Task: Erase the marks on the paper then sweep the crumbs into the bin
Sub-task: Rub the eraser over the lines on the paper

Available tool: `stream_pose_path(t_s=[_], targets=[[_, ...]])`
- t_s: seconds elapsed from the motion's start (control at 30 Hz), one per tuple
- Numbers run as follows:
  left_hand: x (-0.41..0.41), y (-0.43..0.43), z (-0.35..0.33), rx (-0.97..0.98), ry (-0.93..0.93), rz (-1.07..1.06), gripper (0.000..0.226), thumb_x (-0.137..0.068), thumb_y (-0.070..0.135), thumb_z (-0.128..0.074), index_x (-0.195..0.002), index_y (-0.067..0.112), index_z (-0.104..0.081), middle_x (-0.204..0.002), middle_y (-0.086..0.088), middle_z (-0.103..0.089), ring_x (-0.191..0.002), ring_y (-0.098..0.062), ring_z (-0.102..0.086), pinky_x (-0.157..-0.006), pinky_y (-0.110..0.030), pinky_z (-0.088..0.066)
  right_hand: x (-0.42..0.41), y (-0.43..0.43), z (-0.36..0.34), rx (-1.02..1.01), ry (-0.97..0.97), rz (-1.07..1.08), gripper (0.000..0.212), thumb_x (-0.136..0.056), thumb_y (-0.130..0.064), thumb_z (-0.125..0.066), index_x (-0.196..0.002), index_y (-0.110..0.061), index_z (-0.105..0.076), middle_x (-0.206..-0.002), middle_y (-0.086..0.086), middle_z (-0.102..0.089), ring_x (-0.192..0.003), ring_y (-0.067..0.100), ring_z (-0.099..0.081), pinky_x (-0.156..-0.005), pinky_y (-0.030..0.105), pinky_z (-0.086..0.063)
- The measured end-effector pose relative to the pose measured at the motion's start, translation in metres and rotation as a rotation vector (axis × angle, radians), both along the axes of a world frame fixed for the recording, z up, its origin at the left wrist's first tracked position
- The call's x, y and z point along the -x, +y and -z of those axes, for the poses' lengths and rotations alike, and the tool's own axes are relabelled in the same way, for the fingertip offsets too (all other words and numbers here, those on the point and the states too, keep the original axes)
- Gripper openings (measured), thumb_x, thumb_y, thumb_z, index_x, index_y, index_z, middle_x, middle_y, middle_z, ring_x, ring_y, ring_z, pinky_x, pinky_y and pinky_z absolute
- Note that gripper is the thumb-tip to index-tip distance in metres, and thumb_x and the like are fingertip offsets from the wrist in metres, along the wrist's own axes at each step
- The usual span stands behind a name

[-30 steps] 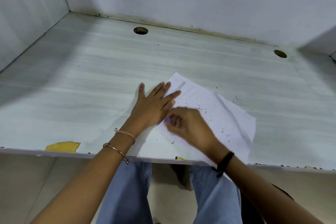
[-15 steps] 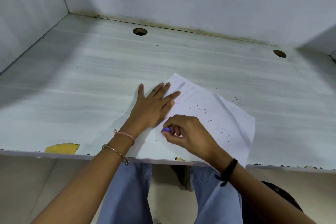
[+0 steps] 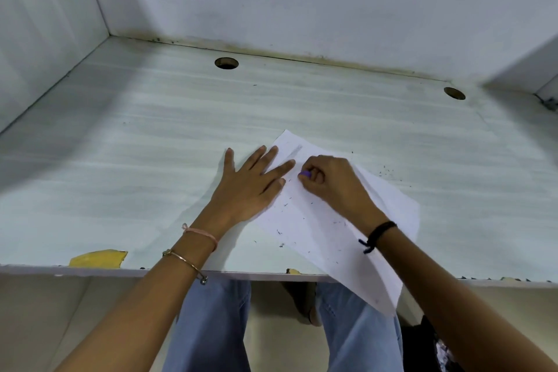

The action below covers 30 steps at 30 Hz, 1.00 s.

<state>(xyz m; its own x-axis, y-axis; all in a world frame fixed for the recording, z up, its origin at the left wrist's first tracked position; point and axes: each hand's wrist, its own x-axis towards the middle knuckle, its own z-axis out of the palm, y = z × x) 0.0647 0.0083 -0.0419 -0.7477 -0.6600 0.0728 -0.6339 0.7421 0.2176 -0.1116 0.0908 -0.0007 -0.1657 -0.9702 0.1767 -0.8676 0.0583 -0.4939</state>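
right hand (image 3: 332, 187) moved up paper (image 3: 317, 235) | pinches eraser (image 3: 305, 174) | left hand (image 3: 250, 187) flat

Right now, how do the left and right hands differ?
Left hand lies flat, fingers spread, pressing the paper; right hand is curled, pinching a purple eraser. Left wrist wears a pink band and a bangle; right wrist a black band. Both are on the paper.

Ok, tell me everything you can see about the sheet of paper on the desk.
The paper is a thin white sheet, lightly creased, lying skewed on the pale desk, its near corner hanging over the front edge. Faint grey marks show near its far corner; dark crumbs speckle it. The left hand presses flat on its left side; the right hand holds a purple eraser against it.
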Motion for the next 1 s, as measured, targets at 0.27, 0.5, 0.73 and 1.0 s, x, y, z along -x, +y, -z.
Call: stream_pose_path(t_s=[0.27,0.5,0.73,1.0], targets=[[0.001,0.000,0.002,-0.028,0.010,-0.013,0.048,-0.100,0.047,-0.007,-0.147,0.054,-0.004,-0.161,0.013,0.003,-0.147,-0.007,0.007,-0.112,-0.063,0.006,0.002,-0.008,-0.004,-0.018,-0.035,0.072,0.007,-0.080,-0.011,-0.062,-0.074,-0.009,-0.064,-0.063,0.003,-0.058,-0.055,0.011,-0.044,-0.054,0.023,-0.036],[0.000,0.001,0.001,-0.027,0.025,-0.014,0.047,-0.101,0.047,-0.010,-0.148,0.052,-0.006,-0.161,0.012,0.001,-0.148,-0.007,0.006,-0.112,-0.063,0.006,0.056,-0.026,-0.011,-0.004,-0.003,0.278,0.009,-0.080,-0.010,-0.059,-0.074,-0.007,-0.064,-0.064,0.010,-0.060,-0.056,0.018,-0.047,-0.051,0.020,-0.035],[0.000,-0.001,0.002,-0.027,0.013,-0.005,0.050,-0.097,0.051,-0.002,-0.146,0.054,-0.002,-0.161,0.013,0.004,-0.147,-0.006,0.007,-0.112,-0.063,0.006,0.011,-0.015,-0.003,-0.034,0.064,0.014,0.007,-0.081,-0.012,-0.062,-0.077,-0.007,-0.063,-0.069,0.005,-0.060,-0.061,0.015,-0.048,-0.057,0.025,-0.037],[0.001,-0.001,0.003,-0.027,0.016,-0.015,0.055,-0.092,0.053,0.004,-0.147,0.054,-0.002,-0.161,0.013,0.003,-0.147,-0.006,0.006,-0.112,-0.063,0.005,0.019,-0.022,-0.012,-0.009,0.068,0.083,0.007,-0.078,-0.012,-0.060,-0.073,-0.008,-0.062,-0.065,0.004,-0.061,-0.061,0.017,-0.051,-0.058,0.027,-0.040]])
